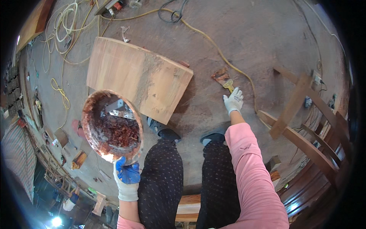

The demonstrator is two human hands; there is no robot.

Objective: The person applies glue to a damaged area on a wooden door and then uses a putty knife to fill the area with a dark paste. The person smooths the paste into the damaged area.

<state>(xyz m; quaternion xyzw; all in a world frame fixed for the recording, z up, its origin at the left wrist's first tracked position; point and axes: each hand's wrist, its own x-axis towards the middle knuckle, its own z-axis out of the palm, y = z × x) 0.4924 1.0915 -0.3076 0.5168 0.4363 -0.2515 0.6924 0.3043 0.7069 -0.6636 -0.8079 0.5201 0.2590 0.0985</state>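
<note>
Nearest, the left hand [127,179], in a blue and white glove, pinches the near rim of a round bowl [112,126]. The fingers are pressed tight on that rim. The bowl is full of red-brown paste, and a flat metal scraper [119,109] lies in it near the far side. Below are two legs in dark dotted trousers and two dark shoes [164,131] on the dusty floor [259,45].

The right arm, in a pink sleeve, stretches out and away. The right hand [233,100], in a white glove, reaches down to a small putty knife [224,79] with a yellow handle lying on the floor. The fingertips are touching its handle end, but I cannot tell if they have closed on it.

Just past the bowl lies a big wooden slab [137,76], its near corner close to the left shoe. A yellow cable [213,42] runs across the floor just beside the putty knife. Wooden furniture frames [301,126] crowd the right side. The floor between slab and frames is open.
</note>
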